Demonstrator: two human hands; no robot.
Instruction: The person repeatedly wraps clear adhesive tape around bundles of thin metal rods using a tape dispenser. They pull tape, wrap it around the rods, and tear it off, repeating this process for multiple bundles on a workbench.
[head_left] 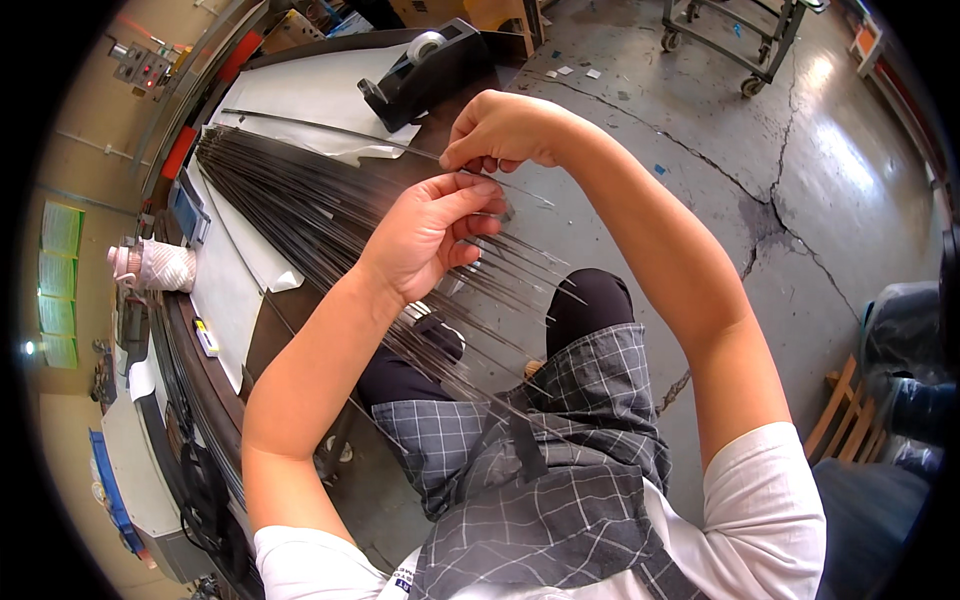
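A large bundle of long, thin dark rods [290, 195] fans across the table, its near ends jutting past the edge above my lap. One single rod [320, 129] lies apart from the bundle and runs to my right hand [507, 130], whose thumb and fingers pinch it near its end. Just below, my left hand [430, 230] has its thumb and fingertips closed together beside the rod's end, over the bundle. What those fingertips hold is too small to make out; something greyish shows at them. A black tape dispenser [430, 75] with a clear roll stands beyond my hands.
White paper sheets [300, 85] cover parts of the dark table [262, 340]. Along its left side are a pink-and-white bottle [155, 266], a small yellow-and-white item [206, 338] and a blue tray [190, 212]. A wheeled cart [735, 45] stands on the cracked floor, far right.
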